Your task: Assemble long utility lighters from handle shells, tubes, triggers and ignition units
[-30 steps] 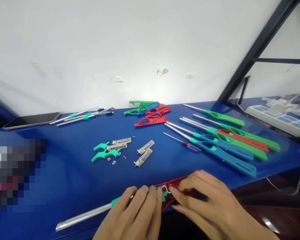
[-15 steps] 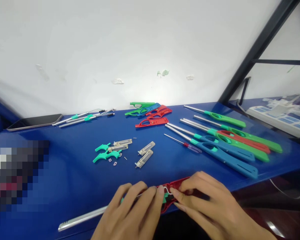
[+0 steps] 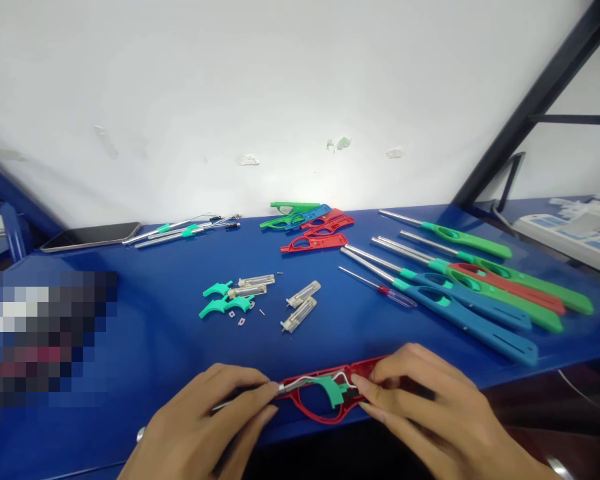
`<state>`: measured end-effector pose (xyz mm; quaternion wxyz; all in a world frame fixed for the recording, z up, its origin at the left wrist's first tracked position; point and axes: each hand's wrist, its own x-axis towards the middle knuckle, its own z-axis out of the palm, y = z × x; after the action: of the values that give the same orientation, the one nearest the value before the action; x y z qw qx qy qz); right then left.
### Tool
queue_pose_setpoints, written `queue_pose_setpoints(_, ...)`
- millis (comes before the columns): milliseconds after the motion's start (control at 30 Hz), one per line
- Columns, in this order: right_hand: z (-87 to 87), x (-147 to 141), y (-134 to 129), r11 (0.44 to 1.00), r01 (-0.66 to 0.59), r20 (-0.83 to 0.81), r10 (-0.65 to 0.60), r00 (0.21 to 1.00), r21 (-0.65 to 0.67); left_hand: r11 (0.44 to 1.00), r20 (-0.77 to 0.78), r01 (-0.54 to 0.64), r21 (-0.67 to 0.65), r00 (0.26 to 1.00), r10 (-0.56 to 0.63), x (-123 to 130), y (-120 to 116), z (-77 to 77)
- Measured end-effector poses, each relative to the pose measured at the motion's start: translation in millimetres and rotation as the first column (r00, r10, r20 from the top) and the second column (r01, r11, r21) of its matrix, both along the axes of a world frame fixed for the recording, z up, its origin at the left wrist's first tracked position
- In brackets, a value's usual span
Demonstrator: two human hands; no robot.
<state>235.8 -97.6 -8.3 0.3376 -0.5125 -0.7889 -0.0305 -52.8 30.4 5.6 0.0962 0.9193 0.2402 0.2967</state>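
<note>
The left hand (image 3: 200, 427) covers most of the metal tube (image 3: 245, 398) it pinches, and the right hand (image 3: 420, 407) hides the rear of the red lighter shell (image 3: 325, 393). Left of both grips, a patch (image 3: 40, 340) is pixelated. Beyond them lie specks (image 3: 241, 321), perhaps screws, too small to identify.

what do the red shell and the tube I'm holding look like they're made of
Red shell: probably moulded plastic, with even opaque colour and a slight sheen. Tube: seemingly metal, silvery with bright glints, held by the left hand; the right hand rests on the shell.
</note>
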Motion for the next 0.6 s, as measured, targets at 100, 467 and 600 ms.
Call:
queue_pose_setpoints(100, 0.3, 0, 0, 1.0, -0.002, -0.001, 0.002, 1.0, 0.015, 0.999, 0.04, 0.05, -0.012, 0.998, -0.049, 6, 1, 2.3)
queue_pose_setpoints(467, 2.1, -2, 2, 1.0, -0.007, -0.028, 0.007, 1.0, 0.004, 0.993, -0.054, 0.121, -0.016, 0.991, -0.121, 4, 3, 5.2)
queue_pose_setpoints(600, 1.0, -1, 0, 1.0, -0.012, -0.026, 0.013, 1.0, 0.003, 0.994, -0.075, 0.109, -0.017, 0.991, -0.11, 3, -1, -0.4)
